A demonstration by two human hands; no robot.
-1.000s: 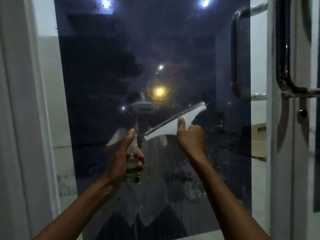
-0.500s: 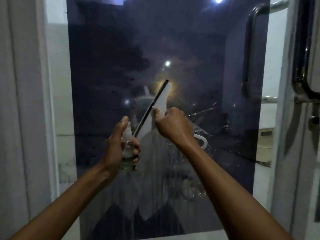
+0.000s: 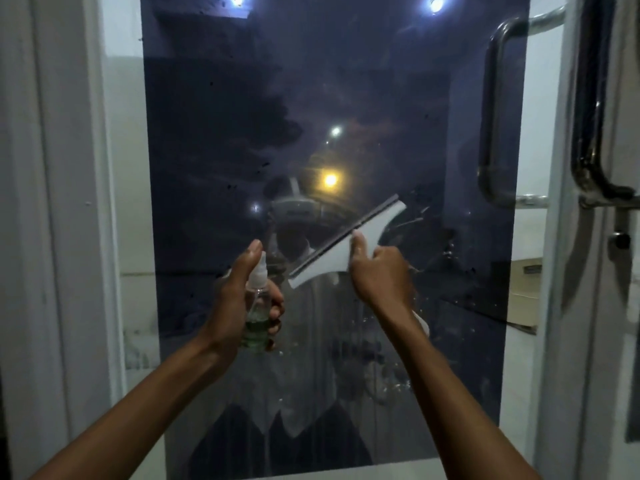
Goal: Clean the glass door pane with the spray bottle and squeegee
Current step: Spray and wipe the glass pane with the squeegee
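The glass door pane fills the middle of the view, dark and mirror-like, speckled with small dark spots at its left and streaked with pale smears and droplets at the lower right. It reflects bright round lights and the blurred figure of the person.

The right hand grips the squeegee by its handle, with the thumb laid up along the white head. The tool is white with a dark rubber strip along its upper edge. It lies tilted across the pane, its right end higher than its left, just right of the pane's centre; whether the blade touches the glass cannot be told.

The left hand is curled round the spray bottle, held upright in front of the lower middle of the pane, thumb raised beside the white nozzle. The bottle is small and clear, with greenish liquid in its lower part.

A white frame borders the pane on the left. On the right, a curved metal door handle stands on the white stile, with a lock knob below it; a second handle shows through the glass.
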